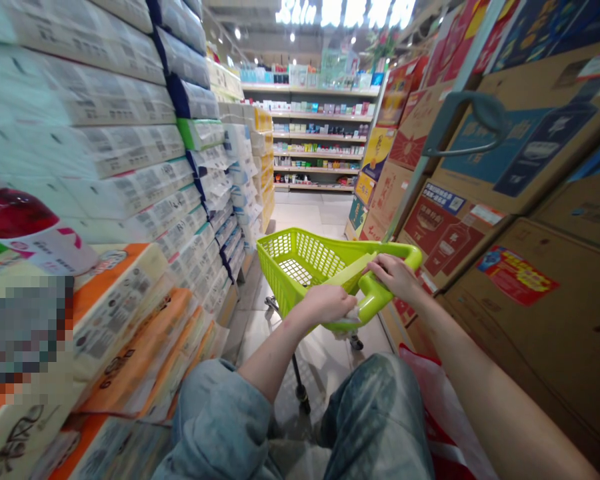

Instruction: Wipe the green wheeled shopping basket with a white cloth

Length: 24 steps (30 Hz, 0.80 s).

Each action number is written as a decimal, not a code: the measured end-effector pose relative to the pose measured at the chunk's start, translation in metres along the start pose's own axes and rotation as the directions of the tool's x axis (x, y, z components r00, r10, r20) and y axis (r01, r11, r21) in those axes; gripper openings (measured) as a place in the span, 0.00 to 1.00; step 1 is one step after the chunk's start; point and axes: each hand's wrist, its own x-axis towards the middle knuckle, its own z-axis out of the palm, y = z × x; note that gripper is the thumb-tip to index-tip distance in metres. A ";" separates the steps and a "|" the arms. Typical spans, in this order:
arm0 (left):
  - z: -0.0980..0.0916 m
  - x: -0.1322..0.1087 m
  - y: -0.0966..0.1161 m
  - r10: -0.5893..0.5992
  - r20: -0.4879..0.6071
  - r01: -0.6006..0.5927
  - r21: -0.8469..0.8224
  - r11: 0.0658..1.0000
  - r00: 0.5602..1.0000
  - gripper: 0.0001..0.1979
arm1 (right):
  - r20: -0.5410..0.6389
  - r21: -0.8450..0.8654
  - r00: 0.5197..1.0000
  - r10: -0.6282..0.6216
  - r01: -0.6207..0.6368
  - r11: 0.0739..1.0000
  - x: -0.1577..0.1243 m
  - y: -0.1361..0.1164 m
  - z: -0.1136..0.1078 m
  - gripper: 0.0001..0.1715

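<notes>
A lime-green plastic shopping cart (pixel 300 257) stands in a narrow store aisle in front of me, its basket holding nothing I can see. My left hand (pixel 329 303) is closed over the near rim and handle of the cart. My right hand (pixel 393 275) grips the cart's green handle (pixel 375 297) on the right side, fingers wrapped round it. My knees in faded jeans show below, close behind the cart.
Stacks of wrapped tissue packs (pixel 130 180) wall the left side. Piled cardboard cartons (pixel 505 220) line the right. A red-and-white bag (pixel 440 407) hangs by my right leg. Shelves of goods (pixel 315 140) stand at the aisle's far end, across tiled floor (pixel 310 213).
</notes>
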 end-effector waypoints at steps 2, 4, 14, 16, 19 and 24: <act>-0.001 0.009 -0.005 0.011 0.046 -0.009 -0.036 0.999 0.999 0.21 | 0.001 0.003 1.000 0.010 -0.010 1.000 0.000 -0.001 0.000 0.19; 0.002 0.012 -0.009 0.022 -0.013 -0.023 -0.070 0.997 1.000 0.21 | -0.006 0.014 1.000 0.010 -0.010 1.000 0.001 -0.002 0.000 0.19; 0.075 -0.030 -0.023 0.006 -0.824 -0.431 -0.290 0.854 0.567 0.15 | 0.022 -0.012 1.000 -0.004 0.004 1.000 0.005 -0.001 0.000 0.19; 0.085 -0.033 -0.024 0.052 -0.861 -0.462 -0.219 0.859 0.506 0.12 | 0.029 -0.029 1.000 -0.011 0.012 1.000 0.005 0.001 0.000 0.19; 0.087 -0.033 -0.025 0.146 -0.849 -0.447 -0.114 0.887 0.507 0.13 | 0.062 -0.040 0.997 -0.044 0.047 0.998 0.005 0.003 -0.001 0.21; 0.067 -0.028 -0.022 0.179 -0.731 -0.323 -0.059 0.945 0.658 0.12 | 0.107 -0.025 0.988 -0.110 0.114 0.993 0.007 0.001 -0.003 0.24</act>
